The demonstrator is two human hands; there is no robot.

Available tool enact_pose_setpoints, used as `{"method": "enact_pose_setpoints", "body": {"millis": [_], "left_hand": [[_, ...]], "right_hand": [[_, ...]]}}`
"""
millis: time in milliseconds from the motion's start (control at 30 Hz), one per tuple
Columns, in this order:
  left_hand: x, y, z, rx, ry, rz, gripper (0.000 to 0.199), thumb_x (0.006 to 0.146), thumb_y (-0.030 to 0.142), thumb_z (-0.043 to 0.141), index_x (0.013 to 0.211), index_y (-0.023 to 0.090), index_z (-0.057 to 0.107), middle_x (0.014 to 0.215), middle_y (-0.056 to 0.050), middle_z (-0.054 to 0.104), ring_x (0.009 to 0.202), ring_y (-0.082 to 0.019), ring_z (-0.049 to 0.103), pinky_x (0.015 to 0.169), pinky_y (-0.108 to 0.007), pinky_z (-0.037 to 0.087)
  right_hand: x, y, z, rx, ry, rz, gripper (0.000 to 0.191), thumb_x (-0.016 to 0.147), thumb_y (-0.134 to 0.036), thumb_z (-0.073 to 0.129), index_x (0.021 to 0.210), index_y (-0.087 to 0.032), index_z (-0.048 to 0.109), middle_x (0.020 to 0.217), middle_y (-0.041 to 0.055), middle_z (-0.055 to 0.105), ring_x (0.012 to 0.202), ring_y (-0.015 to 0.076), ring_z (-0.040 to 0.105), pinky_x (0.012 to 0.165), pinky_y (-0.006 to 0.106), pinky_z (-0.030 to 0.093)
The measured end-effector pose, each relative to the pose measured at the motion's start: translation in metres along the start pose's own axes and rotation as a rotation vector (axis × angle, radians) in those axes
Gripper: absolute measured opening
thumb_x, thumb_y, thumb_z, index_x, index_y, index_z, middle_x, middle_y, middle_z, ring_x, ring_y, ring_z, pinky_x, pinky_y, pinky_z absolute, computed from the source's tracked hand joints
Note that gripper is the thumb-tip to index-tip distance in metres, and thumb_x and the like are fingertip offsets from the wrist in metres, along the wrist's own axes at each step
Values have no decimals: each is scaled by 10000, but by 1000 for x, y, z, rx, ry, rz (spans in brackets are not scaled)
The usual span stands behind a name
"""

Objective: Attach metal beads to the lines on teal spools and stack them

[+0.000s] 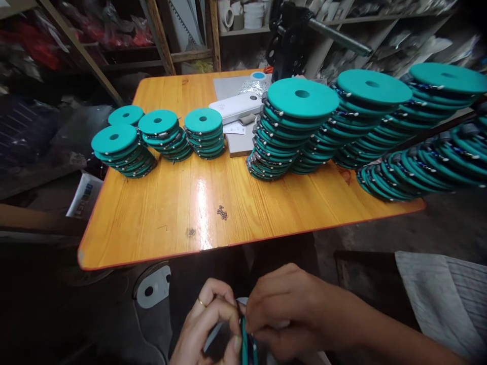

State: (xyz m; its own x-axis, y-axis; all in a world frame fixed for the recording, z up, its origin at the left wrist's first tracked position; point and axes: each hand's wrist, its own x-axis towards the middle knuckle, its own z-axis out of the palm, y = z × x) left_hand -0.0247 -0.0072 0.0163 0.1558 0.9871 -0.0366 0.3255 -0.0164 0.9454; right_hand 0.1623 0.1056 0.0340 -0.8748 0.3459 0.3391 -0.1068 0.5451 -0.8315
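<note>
Low in the view, over my lap, my left hand (211,324) has its fingers closed on the edge of a green disc (244,342), seen nearly edge-on. A ring sits on one finger. My right hand (285,309) is pinched against the same disc from the right; whatever is between its fingertips is hidden. Dark line and small white beads show along the disc's rim. Beyond the hands, a small heap of tiny dark rings (222,213) lies on the wooden table (171,203).
Short stacks of green discs (203,119) stand at the table's left and middle. Taller stacks (302,99) lean at the right, some past the edge. A white box (236,107), a tape roll (258,76) and a black metal machine (291,40) are behind.
</note>
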Motion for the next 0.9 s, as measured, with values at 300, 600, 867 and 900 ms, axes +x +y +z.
{"method": "enact_pose_setpoints", "body": {"millis": [300, 600, 867, 900], "left_hand": [[-1, -3, 3, -34, 15, -33, 163, 806, 61, 522, 810, 219, 484, 921, -7, 443, 816, -123, 536, 727, -197, 478], [-2, -8, 8, -316, -86, -203, 153, 853, 116, 558, 783, 194, 447, 961, -34, 415, 787, -128, 445, 658, -212, 378], [-11, -19, 5, -670, -258, -303, 365, 894, 495, 581, 785, 165, 472, 991, -48, 367, 744, -115, 351, 630, -236, 294], [-11, -19, 4, -681, -274, -296, 371, 890, 499, 588, 780, 162, 476, 991, -50, 366, 758, -121, 360, 644, -242, 298]], "right_hand": [[0, -9, 1, -239, -143, -20, 162, 955, -227, 520, 958, -136, 654, 889, 1, 666, 767, 112, 574, 636, 239, 409], [6, -4, -2, -305, -248, -130, 139, 934, -228, 545, 888, -137, 641, 889, -10, 644, 688, 105, 500, 598, 241, 383], [9, 0, -7, -297, -254, -141, 165, 951, -219, 523, 916, -138, 662, 838, -13, 626, 672, 105, 471, 607, 232, 377], [7, 0, -8, -281, -253, -124, 179, 962, -214, 503, 940, -136, 663, 838, -8, 630, 686, 106, 482, 623, 226, 384]]}}
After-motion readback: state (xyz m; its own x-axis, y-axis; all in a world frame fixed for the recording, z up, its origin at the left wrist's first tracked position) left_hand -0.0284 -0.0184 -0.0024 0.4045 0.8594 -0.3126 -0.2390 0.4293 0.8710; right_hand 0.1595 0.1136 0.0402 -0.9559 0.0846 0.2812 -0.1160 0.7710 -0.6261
